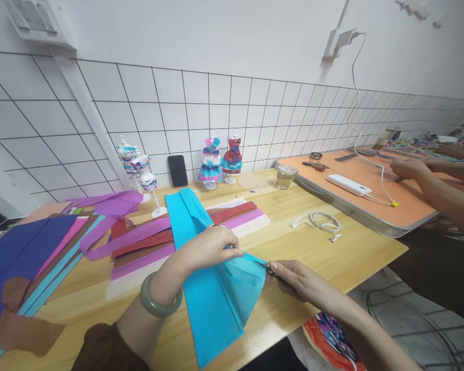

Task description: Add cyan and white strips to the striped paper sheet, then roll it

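Observation:
A long sheet of bright blue fabric (204, 319) lies across the wooden table, part of it lifted and folded over on the right. My left hand (212, 247) pinches the raised edge of this fabric between thumb and fingers. Close by, my right hand (297, 281) grips a pair of small dark scissors (269, 269), whose tips meet the fabric's lifted edge. Most of the scissor handles are hidden in my fingers. Under the blue sheet run purple, dark red, brown and white strips (147, 252).
Folded dark blue fabric (31, 247) lies left. Small dress forms (211, 165), a phone (178, 171) and a cup (285, 178) stand by the wall. A coiled cable (325, 221) lies right, before an orange table (406, 206) where another person's hands (410, 170) work.

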`<state>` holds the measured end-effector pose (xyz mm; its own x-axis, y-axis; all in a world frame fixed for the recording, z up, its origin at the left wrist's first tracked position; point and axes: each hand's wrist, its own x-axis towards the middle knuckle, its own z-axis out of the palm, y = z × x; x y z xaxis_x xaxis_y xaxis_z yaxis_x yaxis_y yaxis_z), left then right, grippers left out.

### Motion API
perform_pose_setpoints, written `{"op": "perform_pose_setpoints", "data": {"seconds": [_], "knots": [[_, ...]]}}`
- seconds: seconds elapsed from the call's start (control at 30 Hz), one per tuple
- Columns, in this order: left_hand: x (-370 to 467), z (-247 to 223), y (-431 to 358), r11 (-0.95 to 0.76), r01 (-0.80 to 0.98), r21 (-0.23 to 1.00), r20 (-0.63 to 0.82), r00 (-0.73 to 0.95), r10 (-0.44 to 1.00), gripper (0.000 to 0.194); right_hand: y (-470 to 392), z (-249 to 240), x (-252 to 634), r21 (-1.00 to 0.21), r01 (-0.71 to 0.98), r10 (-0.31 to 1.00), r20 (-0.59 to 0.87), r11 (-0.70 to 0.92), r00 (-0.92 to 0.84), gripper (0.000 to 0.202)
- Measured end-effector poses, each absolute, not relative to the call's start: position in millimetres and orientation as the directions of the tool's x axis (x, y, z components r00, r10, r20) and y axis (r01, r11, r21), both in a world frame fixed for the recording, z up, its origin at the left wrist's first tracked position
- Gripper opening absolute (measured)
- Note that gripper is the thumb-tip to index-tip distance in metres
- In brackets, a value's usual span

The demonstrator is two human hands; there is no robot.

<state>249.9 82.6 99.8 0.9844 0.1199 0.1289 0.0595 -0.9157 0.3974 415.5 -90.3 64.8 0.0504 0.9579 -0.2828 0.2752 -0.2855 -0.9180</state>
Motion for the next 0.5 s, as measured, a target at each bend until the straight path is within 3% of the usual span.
{"op": "perform_pose_setpoints", "data": {"seconds": [0.5], "knots": [[250.6,99.7,82.4,-0.91,0.058,0.41,0.119,0.986,0.117,0.028,-90.4,67.2,414.2,-0.901,0.334,0.959,-0.276,-0.279,0.056,0.05]]}}
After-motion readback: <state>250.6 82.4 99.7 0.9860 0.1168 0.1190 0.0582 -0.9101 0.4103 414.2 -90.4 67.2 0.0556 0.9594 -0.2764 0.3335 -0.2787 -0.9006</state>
